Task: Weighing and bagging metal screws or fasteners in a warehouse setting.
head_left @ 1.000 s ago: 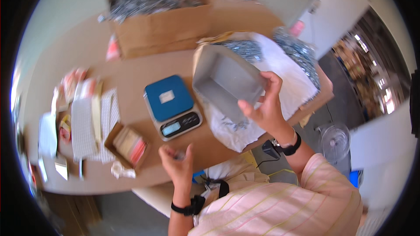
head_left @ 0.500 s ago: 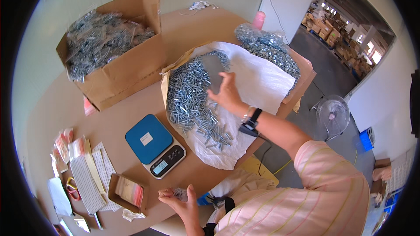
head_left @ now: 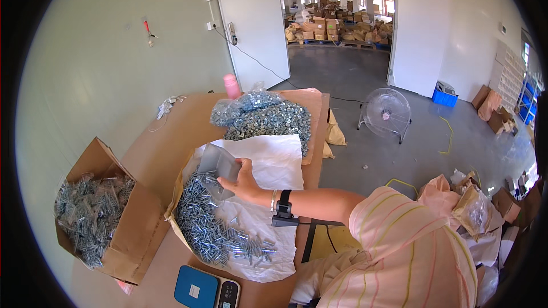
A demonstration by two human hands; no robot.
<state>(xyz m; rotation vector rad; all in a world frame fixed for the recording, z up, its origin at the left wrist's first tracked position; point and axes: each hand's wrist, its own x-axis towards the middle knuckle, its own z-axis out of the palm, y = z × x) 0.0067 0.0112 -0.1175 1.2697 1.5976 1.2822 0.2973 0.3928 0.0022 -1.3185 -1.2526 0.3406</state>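
My right hand (head_left: 242, 185) grips the side of a grey plastic scoop (head_left: 216, 161), thumb and fingers around its edge. The scoop is tilted at the far end of a pile of small silvery screws (head_left: 200, 217), touching it. Beneath the screws lies a white sheet (head_left: 274, 174), with some of them strewn toward its near side. A black strap with a small device circles my right wrist. My left hand is outside the picture.
An open carton (head_left: 134, 236) full of bagged screws stands at left. A blue-topped scale (head_left: 195, 288) is at the near edge. Behind the sheet are loose nuts or washers (head_left: 274, 120) and a pink bottle (head_left: 232, 86). A fan (head_left: 386, 115) stands on the floor.
The view has swung up and to the right. My left hand, which held a small clear bag, has left the picture. The grey scoop now shows its hollow side, tilted among the screws.
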